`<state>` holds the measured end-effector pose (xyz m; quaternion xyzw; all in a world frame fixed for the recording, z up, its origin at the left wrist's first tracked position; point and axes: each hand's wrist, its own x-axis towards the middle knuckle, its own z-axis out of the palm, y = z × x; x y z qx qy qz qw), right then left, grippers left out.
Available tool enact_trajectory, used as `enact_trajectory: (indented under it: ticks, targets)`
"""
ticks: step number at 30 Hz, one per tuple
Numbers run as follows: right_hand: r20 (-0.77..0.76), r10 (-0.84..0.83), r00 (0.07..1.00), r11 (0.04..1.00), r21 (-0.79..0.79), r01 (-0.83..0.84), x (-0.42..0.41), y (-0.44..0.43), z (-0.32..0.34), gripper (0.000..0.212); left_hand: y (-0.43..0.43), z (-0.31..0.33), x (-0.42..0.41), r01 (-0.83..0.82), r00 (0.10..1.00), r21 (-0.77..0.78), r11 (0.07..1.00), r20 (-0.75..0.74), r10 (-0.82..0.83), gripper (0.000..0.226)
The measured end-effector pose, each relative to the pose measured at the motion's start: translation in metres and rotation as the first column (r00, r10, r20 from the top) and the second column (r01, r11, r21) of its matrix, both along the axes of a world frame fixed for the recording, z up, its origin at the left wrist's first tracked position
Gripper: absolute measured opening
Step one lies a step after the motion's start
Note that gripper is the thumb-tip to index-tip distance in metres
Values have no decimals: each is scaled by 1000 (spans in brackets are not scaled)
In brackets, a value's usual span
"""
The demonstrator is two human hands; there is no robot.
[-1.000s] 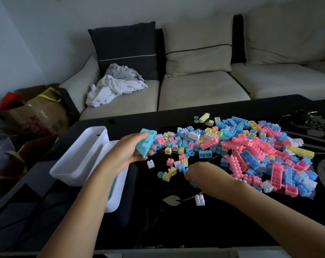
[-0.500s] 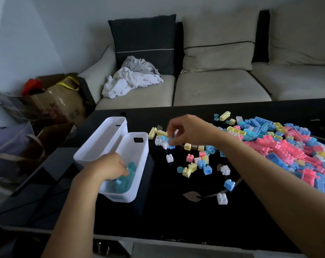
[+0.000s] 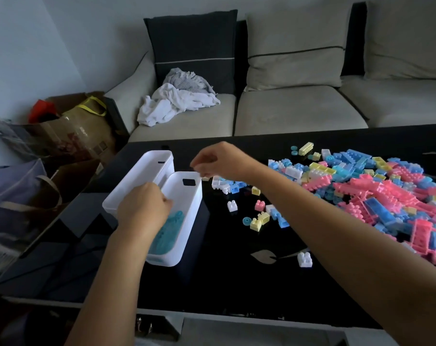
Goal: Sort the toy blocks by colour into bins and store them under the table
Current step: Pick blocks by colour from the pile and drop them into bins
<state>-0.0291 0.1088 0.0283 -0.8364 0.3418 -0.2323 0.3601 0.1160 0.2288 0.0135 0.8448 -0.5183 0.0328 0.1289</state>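
Blue blocks (image 3: pixel 169 233) lie in the nearer white bin (image 3: pixel 190 221), and the left hand (image 3: pixel 144 208) hangs right over them, fingers curled down inside the rim; whether it grips anything, I cannot tell. Right hand (image 3: pixel 218 161) hovers above that bin's far end, fingertips drawn into a pinch, but what's between them is too small to make out. Second white bin (image 3: pixel 139 176) sits touching on the left. Across the black table (image 3: pixel 224 283), the mixed pile (image 3: pixel 376 193) of pink, blue, yellow and white spreads rightward, one white block (image 3: pixel 304 259) lying apart.
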Motion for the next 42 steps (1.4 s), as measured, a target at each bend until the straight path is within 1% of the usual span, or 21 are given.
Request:
enact_trajectory:
  ticks: [2, 4, 7, 11, 14, 18, 20, 24, 27, 28, 29, 31, 33, 34, 35, 37, 38, 39, 40, 41, 42]
  targets:
    - [-22, -16, 1000, 999, 41, 17, -25, -8, 1, 16, -3, -1, -18, 113, 991, -150, 982, -56, -123, 13]
    - [-89, -40, 995, 998, 37, 43, -53, -17, 1, 17, -9, -8, -41, 244, 949, -209, 947, -148, -278, 11]
    - [-252, -92, 963, 996, -37, 85, -93, -31, -7, 21, -20, -28, -71, 459, 856, -123, 880, -201, -475, 29]
    - [-441, -165, 882, 985, -125, 121, -131, -38, -27, 36, -40, -58, -88, 597, 787, 79, 799, -255, -562, 47]
    - [-490, -206, 847, 976, -161, 144, -145, -29, -43, 40, -49, -69, -93, 600, 790, 120, 791, -247, -562, 41]
    - [-401, -301, 865, 930, -324, 174, -148, -18, -64, 27, -54, -76, -91, 575, 797, 67, 815, -272, -539, 28]
    - [-408, -303, 861, 924, -349, 159, -146, -17, -74, 21, -57, -78, -90, 563, 793, 47, 825, -310, -524, 24]
    - [-475, -280, 834, 936, -329, 126, -141, -19, -90, 41, -64, -77, -88, 465, 786, -4, 885, -458, -415, 16]
    - [-542, -243, 805, 922, -387, 18, -141, -22, -96, 46, -72, -77, -86, 342, 708, -29, 939, -650, -278, 13]
    - [-573, -227, 787, 910, -413, -39, -141, -21, -96, 43, -75, -76, -87, 273, 639, -47, 961, -738, -218, 15]
    - [-597, -221, 771, 896, -436, -81, -142, -21, -97, 39, -80, -75, -88, 193, 526, -66, 979, -835, -160, 16]
    - [-599, -245, 762, 878, -470, -87, -142, -19, -101, 35, -89, -65, -92, 21, 173, -76, 997, -982, -78, 17]
    - [-577, -265, 773, 873, -483, -61, -143, -18, -104, 35, -97, -54, -96, -134, -225, -22, 991, -973, -52, 17]
    - [-569, -262, 779, 875, -480, -57, -144, -16, -104, 33, -101, -48, -96, -177, -364, 11, 984, -930, -55, 17]
    - [-564, -257, 785, 877, -477, -56, -146, -16, -104, 31, -106, -45, -96, -194, -434, 31, 981, -899, -57, 20]
    - [-523, -247, 816, 892, -451, -20, -151, -14, -103, 27, -117, -37, -92, -184, -436, 26, 982, -898, -58, 27]
    - [-501, -250, 829, 897, -443, 3, -154, -13, -102, 26, -123, -32, -90, -179, -400, 13, 984, -915, -61, 27]
    - [-480, -254, 839, 896, -444, 18, -156, -12, -102, 24, -132, -28, -88, -172, -329, -6, 985, -942, -63, 23]
    - [-468, -250, 848, 898, -439, 22, -157, -12, -101, 23, -140, -24, -85, -156, -218, -28, 987, -974, -62, 20]
    - [-459, -238, 856, 903, -428, 21, -158, -10, -99, 23, -148, -20, -82, -129, -43, -44, 991, -998, -50, 22]
    - [-463, -221, 859, 910, -414, 11, -158, -10, -98, 24, -156, -18, -77, -89, 167, -40, 995, -986, -24, 28]
